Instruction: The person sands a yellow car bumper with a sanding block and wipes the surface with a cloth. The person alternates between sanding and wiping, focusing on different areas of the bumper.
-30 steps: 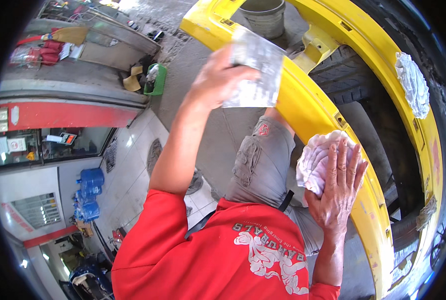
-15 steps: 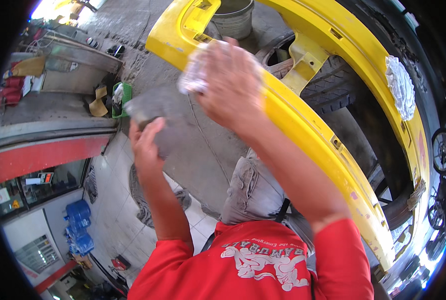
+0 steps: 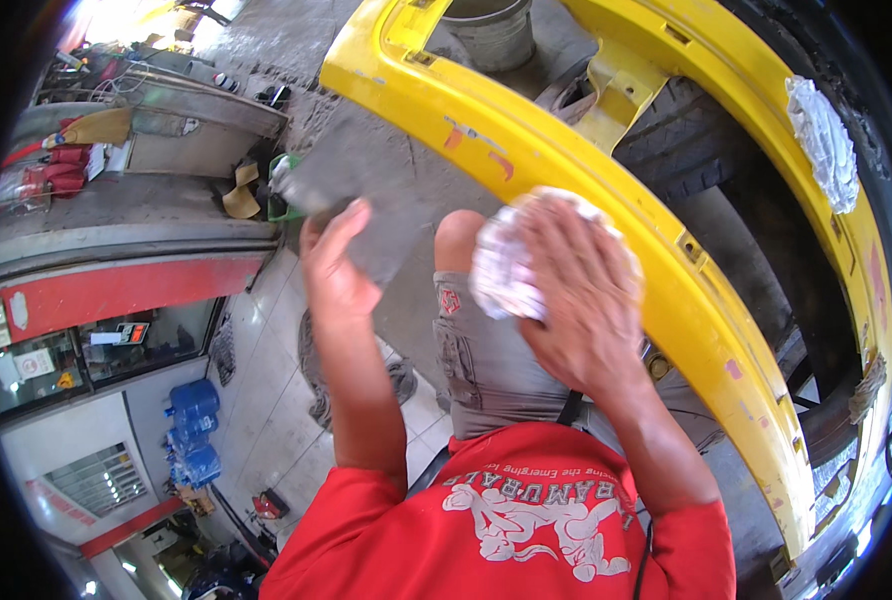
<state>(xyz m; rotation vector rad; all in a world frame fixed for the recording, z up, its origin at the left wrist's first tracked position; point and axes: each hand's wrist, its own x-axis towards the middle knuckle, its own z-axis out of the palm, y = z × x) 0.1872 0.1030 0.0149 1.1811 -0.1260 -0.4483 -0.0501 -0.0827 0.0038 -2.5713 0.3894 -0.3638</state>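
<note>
My right hand (image 3: 586,285) lies over a wadded white cloth (image 3: 506,268), its fingers together, against the near edge of a long curved yellow car bumper (image 3: 566,135). Bare reddish patches and scuffs mark the bumper's paint beyond that hand. To the left, away from the bumper, my left hand (image 3: 341,265) is raised with its thumb up, gripping a thin, flat grey sheet (image 3: 366,185). Motion smears this sheet, so its exact kind cannot be told. Another crumpled white cloth (image 3: 823,145) rests on the bumper's far right side.
Tyres (image 3: 681,140) lie beneath the bumper, and a grey bucket (image 3: 491,35) stands beyond it. A cluttered bench (image 3: 201,100) and a green basket (image 3: 278,205) are at the far left. Blue water jugs (image 3: 194,425) stand on the tiled floor (image 3: 266,400).
My right hand has slid the white cloth along the bumper, nearer to me and rightward, uncovering reddish patches. My left hand still grips the grey sheet. The whole view has shifted slightly.
</note>
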